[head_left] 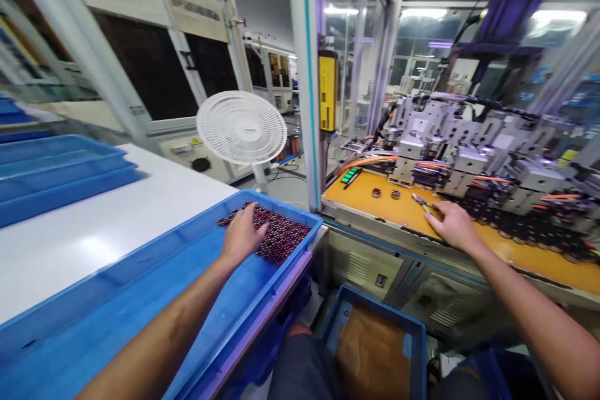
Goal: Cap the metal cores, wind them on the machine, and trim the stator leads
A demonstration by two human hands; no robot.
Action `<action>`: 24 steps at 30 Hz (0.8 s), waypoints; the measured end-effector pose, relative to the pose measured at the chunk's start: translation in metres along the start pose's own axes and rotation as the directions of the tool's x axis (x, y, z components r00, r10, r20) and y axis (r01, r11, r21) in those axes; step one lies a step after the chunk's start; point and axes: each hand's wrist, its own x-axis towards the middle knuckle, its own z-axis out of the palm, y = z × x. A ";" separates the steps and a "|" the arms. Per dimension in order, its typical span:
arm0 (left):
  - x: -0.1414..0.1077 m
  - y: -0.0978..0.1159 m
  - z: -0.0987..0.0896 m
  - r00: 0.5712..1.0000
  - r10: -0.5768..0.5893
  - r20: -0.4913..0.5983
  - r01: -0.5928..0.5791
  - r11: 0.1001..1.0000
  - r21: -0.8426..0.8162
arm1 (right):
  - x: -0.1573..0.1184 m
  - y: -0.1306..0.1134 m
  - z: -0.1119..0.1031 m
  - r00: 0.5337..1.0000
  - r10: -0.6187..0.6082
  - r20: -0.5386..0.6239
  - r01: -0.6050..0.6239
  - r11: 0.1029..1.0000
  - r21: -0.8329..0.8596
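Note:
My left hand [244,235] is at the far end of a long blue tray [154,262], over a heap of small dark red and multicoloured parts [284,234]. Its thumb stands apart from the fingers, and some fingertips are hidden behind the hand. On the orange work surface [389,209] at the right, my right hand [454,225] is closed around small pliers [423,203] with yellow-green handles, their metal tip pointing up and left. Two small round parts [395,194] lie just left of the pliers' tip.
Behind my right hand stands a row of machine fixtures [462,169], with dark round pieces [525,225] lined up before it. A green-lit box [350,176] sits left. Stacked blue trays [60,169], a white fan [242,127] and a paper-lined bin [375,350] are around me.

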 end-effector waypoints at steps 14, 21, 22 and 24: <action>0.014 0.262 0.094 0.915 0.370 0.161 -0.270 0.858 -0.436 | -0.014 -0.010 -0.012 0.997 0.064 -0.036 -0.060 0.992 0.111; -0.027 0.255 0.071 0.936 0.343 0.084 -0.190 0.688 -0.700 | -0.014 -0.005 -0.009 0.997 0.077 -0.017 -0.070 0.961 0.269; -0.045 0.251 0.063 0.936 0.348 0.048 -0.201 0.643 -0.739 | -0.014 -0.005 -0.011 0.997 0.073 -0.021 -0.063 0.952 0.300; -0.086 0.243 0.045 0.934 0.357 -0.029 -0.238 0.558 -0.795 | -0.013 -0.006 -0.018 0.997 0.064 -0.048 -0.041 0.925 0.378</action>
